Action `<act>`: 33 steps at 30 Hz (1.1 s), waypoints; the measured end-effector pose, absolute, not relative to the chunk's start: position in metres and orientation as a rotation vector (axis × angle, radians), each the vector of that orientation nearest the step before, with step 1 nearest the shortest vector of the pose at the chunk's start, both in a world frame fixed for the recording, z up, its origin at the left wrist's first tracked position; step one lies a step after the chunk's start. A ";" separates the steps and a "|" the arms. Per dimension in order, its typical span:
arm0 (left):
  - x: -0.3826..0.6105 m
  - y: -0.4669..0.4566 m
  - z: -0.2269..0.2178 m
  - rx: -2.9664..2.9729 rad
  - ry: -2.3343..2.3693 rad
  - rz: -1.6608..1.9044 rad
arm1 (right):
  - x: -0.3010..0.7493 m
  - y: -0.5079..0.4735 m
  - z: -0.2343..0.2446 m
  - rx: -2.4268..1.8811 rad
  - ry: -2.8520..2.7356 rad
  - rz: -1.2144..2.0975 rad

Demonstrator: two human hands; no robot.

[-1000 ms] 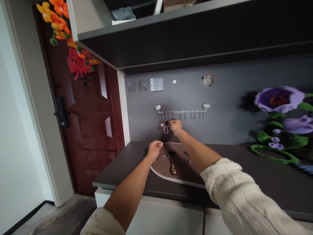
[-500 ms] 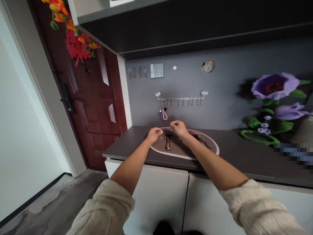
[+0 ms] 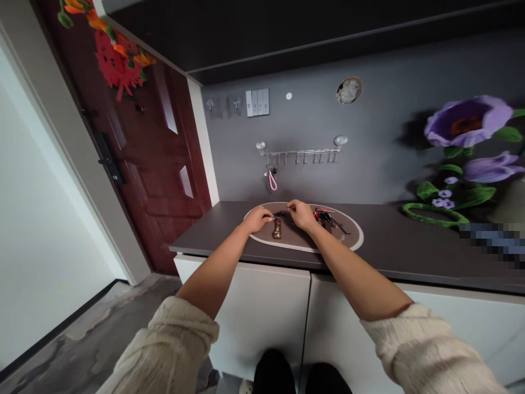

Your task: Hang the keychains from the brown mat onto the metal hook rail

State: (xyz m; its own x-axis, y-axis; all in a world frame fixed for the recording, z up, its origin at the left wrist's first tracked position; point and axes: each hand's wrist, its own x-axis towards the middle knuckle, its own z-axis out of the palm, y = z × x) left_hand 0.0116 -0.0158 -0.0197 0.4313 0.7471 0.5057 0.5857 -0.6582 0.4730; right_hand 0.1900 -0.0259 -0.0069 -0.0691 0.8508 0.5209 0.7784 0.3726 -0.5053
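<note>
My left hand (image 3: 257,218) and my right hand (image 3: 302,213) are both over an oval brown mat (image 3: 356,236) on the dark counter. The left hand's fingers are pinched on a key bunch with a brown fob (image 3: 276,229) that lies on the mat. The right hand's fingers are curled and pinch something small that I cannot make out, just right of that bunch. A red and black key bunch (image 3: 327,218) lies further right on the mat. A key set with a pink loop (image 3: 272,180) hangs from the left end of the chrome hook rail (image 3: 301,154) on the grey wall.
A dark red door (image 3: 143,158) stands at the left with red and orange decorations above. Light switches (image 3: 257,102) sit on the wall over the rail. Purple artificial flowers (image 3: 467,148) stand on the counter at the right. White cabinets are below the counter (image 3: 213,241).
My right hand has come down from the hook rail, leaving the pink-looped keys hanging, and now meets my left hand over the mat. The view has tilted downward.
</note>
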 end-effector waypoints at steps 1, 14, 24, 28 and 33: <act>0.012 -0.015 -0.020 2.513 1.192 1.017 | 0.189 -0.026 -0.007 -1.422 -1.868 0.108; 0.017 -0.018 -0.018 2.683 1.445 0.969 | 0.183 -0.023 -0.009 -1.399 -1.921 0.081; 0.021 -0.016 -0.015 2.666 1.531 1.125 | 0.178 -0.035 0.000 -1.310 -1.900 0.114; 0.022 -0.016 -0.014 2.634 1.481 1.210 | 0.177 -0.037 0.003 -1.255 -1.899 0.200; 0.024 -0.019 -0.012 2.645 1.437 1.293 | 0.175 -0.036 0.003 -1.186 -1.877 0.292</act>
